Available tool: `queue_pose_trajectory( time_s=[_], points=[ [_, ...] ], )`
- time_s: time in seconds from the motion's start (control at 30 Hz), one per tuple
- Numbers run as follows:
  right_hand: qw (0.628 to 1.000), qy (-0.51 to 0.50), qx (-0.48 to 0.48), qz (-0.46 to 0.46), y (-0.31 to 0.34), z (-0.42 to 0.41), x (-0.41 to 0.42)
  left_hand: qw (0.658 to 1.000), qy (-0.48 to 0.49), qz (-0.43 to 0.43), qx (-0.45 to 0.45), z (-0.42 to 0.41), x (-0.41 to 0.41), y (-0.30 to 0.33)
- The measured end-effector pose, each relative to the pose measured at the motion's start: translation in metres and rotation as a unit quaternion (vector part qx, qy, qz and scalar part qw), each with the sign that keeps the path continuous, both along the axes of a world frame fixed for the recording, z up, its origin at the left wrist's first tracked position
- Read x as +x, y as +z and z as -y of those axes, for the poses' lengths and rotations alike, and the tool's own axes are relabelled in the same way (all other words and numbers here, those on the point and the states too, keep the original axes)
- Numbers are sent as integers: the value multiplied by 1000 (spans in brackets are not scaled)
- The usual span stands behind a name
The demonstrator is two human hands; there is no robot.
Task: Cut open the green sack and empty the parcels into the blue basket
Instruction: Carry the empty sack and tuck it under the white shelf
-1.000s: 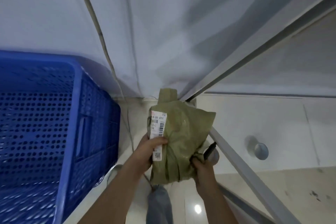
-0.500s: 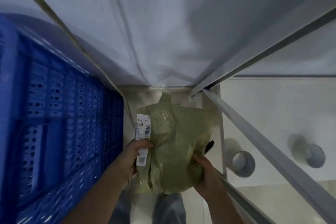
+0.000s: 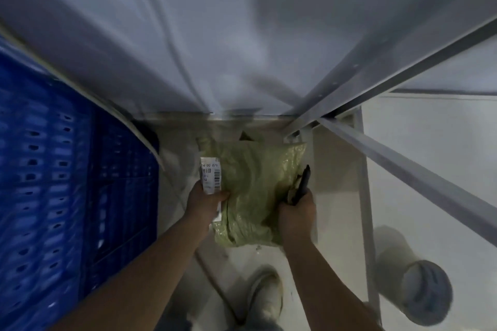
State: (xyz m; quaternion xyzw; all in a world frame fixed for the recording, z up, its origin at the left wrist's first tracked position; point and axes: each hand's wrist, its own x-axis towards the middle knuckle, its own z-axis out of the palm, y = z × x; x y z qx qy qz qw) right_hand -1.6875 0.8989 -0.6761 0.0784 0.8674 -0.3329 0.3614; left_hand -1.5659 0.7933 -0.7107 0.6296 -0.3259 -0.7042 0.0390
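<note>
Pale floor lay underfoot. L hand [image 3: 205, 203] pinched sack [image 3: 252, 191] at its label edge; R hand [image 3: 297, 212] gripped sack's other edge w/ dark cutter [image 3: 302, 183], prob. tensioning it to cut. Basket [image 3: 53, 183] sat just left.

Crumpled green sack [image 3: 252, 191], blue basket [image 3: 53, 196] left
</note>
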Motion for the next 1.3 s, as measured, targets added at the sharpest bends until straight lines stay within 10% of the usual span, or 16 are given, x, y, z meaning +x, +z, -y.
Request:
queue_pose_trajectory(
  time_s=[0.43, 0.57, 0.83, 0.9, 1.1, 1.3],
  points=[
    [980, 91, 117, -130, -140, 7, -12, 992, -48, 18, -118, 24, -53, -152],
    [898, 287, 57, -329, -150, -10, 15, 983, -70, 45, -161, 21, -63, -160],
    [871, 422, 128, -216, -186, 21, -23, 972, -58, 63, -220, 18, -79, -165],
    [874, 431, 135, -182, -191, 29, -33, 909, -180, 158, -342, 22, -75, -164],
    [916, 362, 111, -133, -200, 33, -46, 558, -450, 161, -678, 43, -56, -182],
    [926, 342, 90, -129, -205, 33, -51, 586, -673, 165, -420, 50, -62, -170]
  ],
)
